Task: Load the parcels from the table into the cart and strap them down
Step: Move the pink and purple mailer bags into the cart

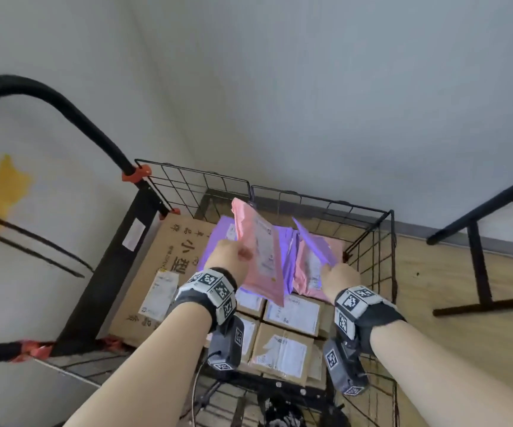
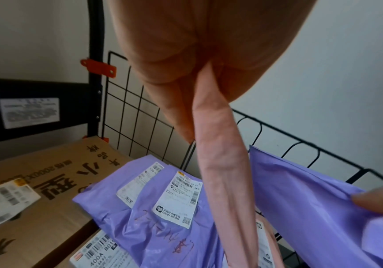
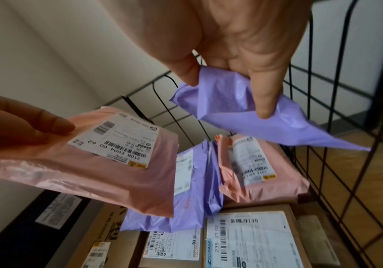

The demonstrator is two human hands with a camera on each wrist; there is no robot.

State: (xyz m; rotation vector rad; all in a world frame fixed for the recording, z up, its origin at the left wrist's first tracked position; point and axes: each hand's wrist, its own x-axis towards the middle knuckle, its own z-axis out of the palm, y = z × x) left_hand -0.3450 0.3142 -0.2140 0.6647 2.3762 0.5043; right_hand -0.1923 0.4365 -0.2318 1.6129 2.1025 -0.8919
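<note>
Pink plastic is pinched between the fingers point(image 2: 176, 101) and thumb of the left hand point(image 1: 229, 258): a pink poly mailer point(image 1: 259, 257) with a white shipping label, gripped at one long edge and held tilted above the load. The right hand point(image 1: 340, 277) pinches a crumpled end of a purple poly mailer point(image 3: 238, 108), thumb on one face and fingers point(image 3: 264, 98) curled on the other; that mailer hangs free above the far right corner of the cart.

Below both hands, inside the wire-mesh cart point(image 1: 369, 238), two purple mailers point(image 2: 140, 199) lie overlapping, labels up, against the far mesh wall. A second pink mailer point(image 3: 254, 168) lies just beside them, toward the right mesh wall. These soft parcels rest on a layer of small cardboard boxes point(image 1: 283, 346) with white labels, packed touching one another along the near right side. A large cardboard box point(image 1: 159, 272) with printed characters fills the left side, next to the black handle frame point(image 1: 116, 263). The cart stands on a wooden floor point(image 1: 452, 297), near a grey wall point(image 1: 310, 87); a black metal frame point(image 1: 495, 238) stands to the right.
</note>
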